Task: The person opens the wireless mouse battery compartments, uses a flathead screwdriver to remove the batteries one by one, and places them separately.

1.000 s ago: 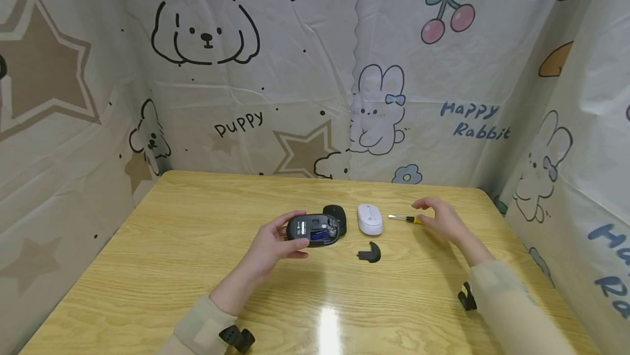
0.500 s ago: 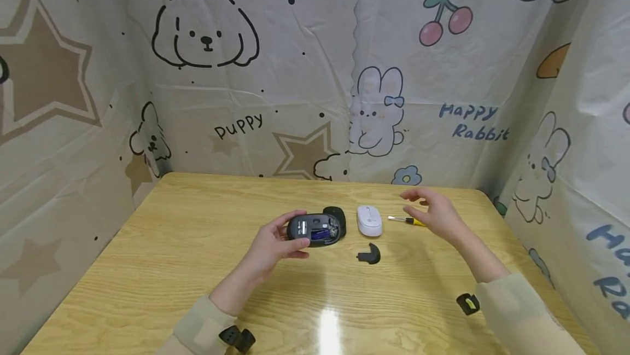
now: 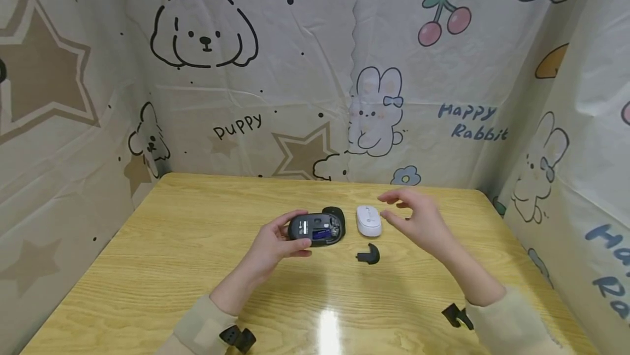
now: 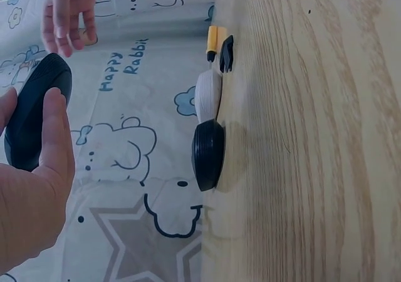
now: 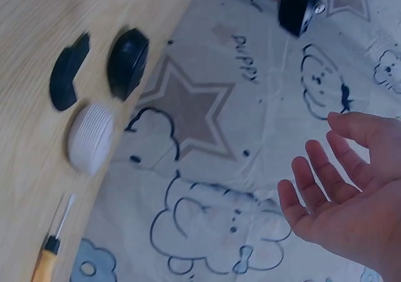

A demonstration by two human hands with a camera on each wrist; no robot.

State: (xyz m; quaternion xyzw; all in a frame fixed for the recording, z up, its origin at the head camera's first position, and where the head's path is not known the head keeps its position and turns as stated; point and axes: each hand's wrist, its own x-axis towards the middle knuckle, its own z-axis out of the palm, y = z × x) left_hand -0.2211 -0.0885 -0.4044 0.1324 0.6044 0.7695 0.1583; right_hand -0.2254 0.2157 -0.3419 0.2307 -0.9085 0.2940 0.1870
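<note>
My left hand (image 3: 273,243) grips a black computer mouse (image 3: 317,229), its underside turned up toward the head camera. The mouse's compartment is uncovered, and a dark blue battery (image 3: 322,234) shows inside. My right hand (image 3: 418,221) is in the air, fingers loosely bent and holding nothing; in the head view it overlaps the place right of the white mouse (image 3: 369,221). In the right wrist view a screwdriver (image 5: 53,247) with a yellow handle lies on the table; my right hand hides it from the head camera. A black curved cover piece (image 3: 369,255) lies nearest me.
A second black mouse (image 5: 128,64) stands on the wooden table (image 3: 197,267), partly behind the held one in the head view. A printed cloth (image 3: 305,70) hangs along the table's back and sides. Each wrist wears a small black camera mount (image 3: 238,338).
My right hand has moved left from beside the screwdriver's handle, over the screwdriver, to near the white mouse. My left hand still holds the black mouse in about the same place.
</note>
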